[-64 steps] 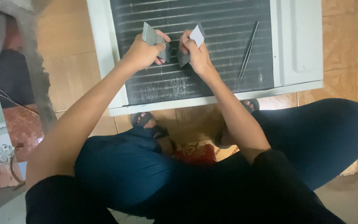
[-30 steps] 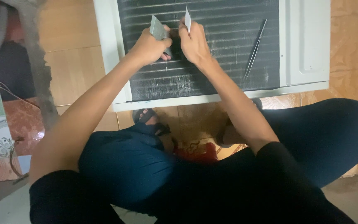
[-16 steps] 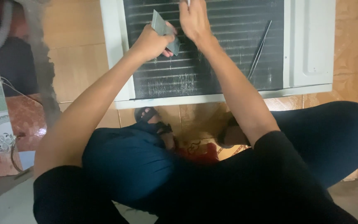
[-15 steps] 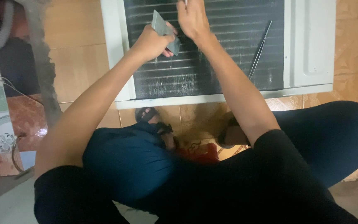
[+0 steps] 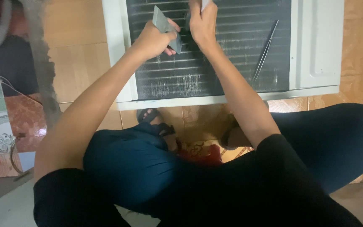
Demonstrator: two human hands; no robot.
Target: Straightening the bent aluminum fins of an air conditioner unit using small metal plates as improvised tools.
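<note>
The left hand pinches a grey comb between thumb and fingers, its lower end touching the dark fins of a white unit that lies flat on the floor. The comb sits near the fins' top edge, toward the left side. The right hand is just beside it, fingers curled shut on a pale piece that is mostly cut off at the top, so what it is cannot be told. Both hands rest against the fins. Thin tweezers lie slanted on the fins near their right edge, well apart from the hands. Bent, scratched patches show low on the fins. The person sits cross-legged at the unit's near edge, sandals just below it.
</note>
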